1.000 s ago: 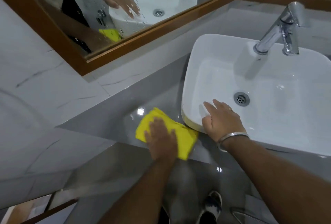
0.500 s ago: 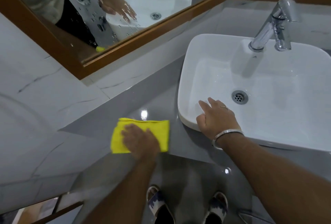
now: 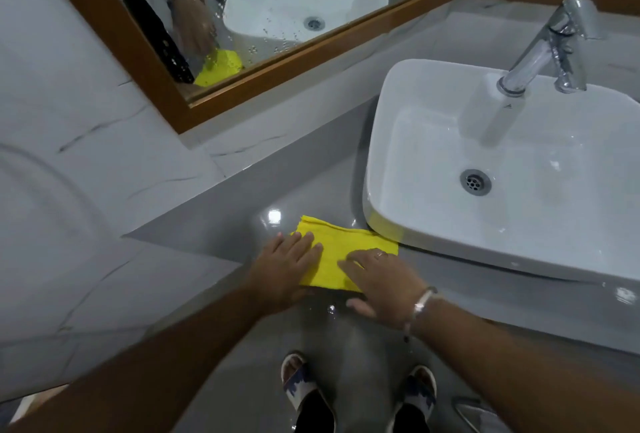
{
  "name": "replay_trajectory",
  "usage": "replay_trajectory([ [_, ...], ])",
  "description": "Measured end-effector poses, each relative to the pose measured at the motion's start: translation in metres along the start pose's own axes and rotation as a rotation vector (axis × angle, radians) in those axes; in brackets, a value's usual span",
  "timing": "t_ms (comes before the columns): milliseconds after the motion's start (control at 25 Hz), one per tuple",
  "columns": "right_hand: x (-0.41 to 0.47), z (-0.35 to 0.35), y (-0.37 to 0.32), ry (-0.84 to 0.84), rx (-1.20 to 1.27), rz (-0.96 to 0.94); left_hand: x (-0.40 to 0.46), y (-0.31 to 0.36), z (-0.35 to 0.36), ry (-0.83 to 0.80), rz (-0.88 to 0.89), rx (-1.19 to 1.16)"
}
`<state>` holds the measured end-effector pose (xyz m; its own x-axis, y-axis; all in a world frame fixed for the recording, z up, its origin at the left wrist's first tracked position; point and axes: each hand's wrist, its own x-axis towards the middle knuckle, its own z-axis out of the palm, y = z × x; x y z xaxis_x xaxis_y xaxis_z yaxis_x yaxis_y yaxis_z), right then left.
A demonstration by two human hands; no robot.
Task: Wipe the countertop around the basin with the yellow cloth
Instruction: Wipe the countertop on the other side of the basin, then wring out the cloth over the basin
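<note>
The yellow cloth (image 3: 337, 254) lies folded flat on the glossy grey countertop (image 3: 242, 214), its right corner touching the front left corner of the white basin (image 3: 377, 162). My left hand (image 3: 287, 268) presses on the cloth's left edge with the fingers flat. My right hand (image 3: 382, 282), with a ring and a metal bangle at the wrist, rests flat on the cloth's right part, the thumb hanging over the counter's front edge.
A chrome faucet (image 3: 540, 51) stands at the basin's back. A wood-framed mirror (image 3: 277, 61) runs along the marble wall and reflects the hand and cloth. The counter's front edge is just below my hands; my sandalled feet (image 3: 356, 394) are on the floor beneath.
My left hand slid the cloth back right to the basin corner. My right hand left the basin rim and came down onto the cloth.
</note>
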<state>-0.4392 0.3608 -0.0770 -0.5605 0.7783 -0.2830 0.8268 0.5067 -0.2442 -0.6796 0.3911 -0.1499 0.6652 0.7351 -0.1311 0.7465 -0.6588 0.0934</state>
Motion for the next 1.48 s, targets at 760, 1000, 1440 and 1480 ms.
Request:
replay_trajectory([
  [760, -0.033, -0.143, 0.035, -0.755, 1.725, 0.590, 0.058, 0.066, -0.112, 0.587, 0.327, -0.232],
  [1000, -0.086, -0.190, 0.139, -1.123, 1.508, 0.615, 0.195, 0.162, -0.212, 0.187, 0.318, -0.043],
  [1440, -0.060, -0.162, 0.265, -0.159, -0.219, 0.210, 0.325, 0.199, -0.192, -0.774, -0.296, -0.744],
  [1480, -0.058, -0.155, 0.277, -0.081, -0.263, 0.138, 0.326, 0.202, -0.187, -0.762, -0.357, -0.897],
])
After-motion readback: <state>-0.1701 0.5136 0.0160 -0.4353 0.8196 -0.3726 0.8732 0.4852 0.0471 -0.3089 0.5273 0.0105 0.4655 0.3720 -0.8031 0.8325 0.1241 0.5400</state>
